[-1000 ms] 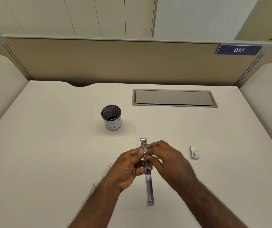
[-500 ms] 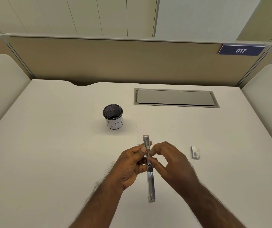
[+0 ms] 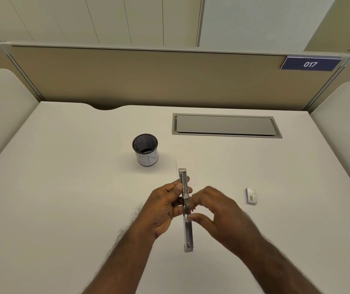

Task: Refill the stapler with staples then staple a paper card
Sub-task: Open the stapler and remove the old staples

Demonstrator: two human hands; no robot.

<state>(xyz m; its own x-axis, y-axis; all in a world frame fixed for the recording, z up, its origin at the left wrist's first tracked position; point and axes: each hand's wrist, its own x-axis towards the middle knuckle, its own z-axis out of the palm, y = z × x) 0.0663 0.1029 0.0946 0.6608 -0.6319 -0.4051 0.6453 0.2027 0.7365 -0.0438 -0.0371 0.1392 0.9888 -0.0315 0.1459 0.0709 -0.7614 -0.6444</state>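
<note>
A slim metal stapler (image 3: 188, 230) is swung fully open into one long line, pointing away from me above the desk. My left hand (image 3: 165, 209) grips it near the hinge, thumb against its left side. My right hand (image 3: 214, 215) is at the stapler's right side, fingertips pinched by the staple channel (image 3: 184, 183); whether they hold staples I cannot tell. A white paper card (image 3: 192, 172) lies flat under the stapler's far end. A small staple box (image 3: 251, 195) lies to the right.
A black mesh pen cup (image 3: 145, 149) with a white label stands to the left, behind the card. A grey cable-tray lid (image 3: 226, 125) is set into the desk at the back. Partition walls close off the desk's far edge and sides.
My right-hand fingers have slid back along the stapler toward me, away from the front of the channel. The stapler's far end now shows more. My left hand's grip is unchanged.
</note>
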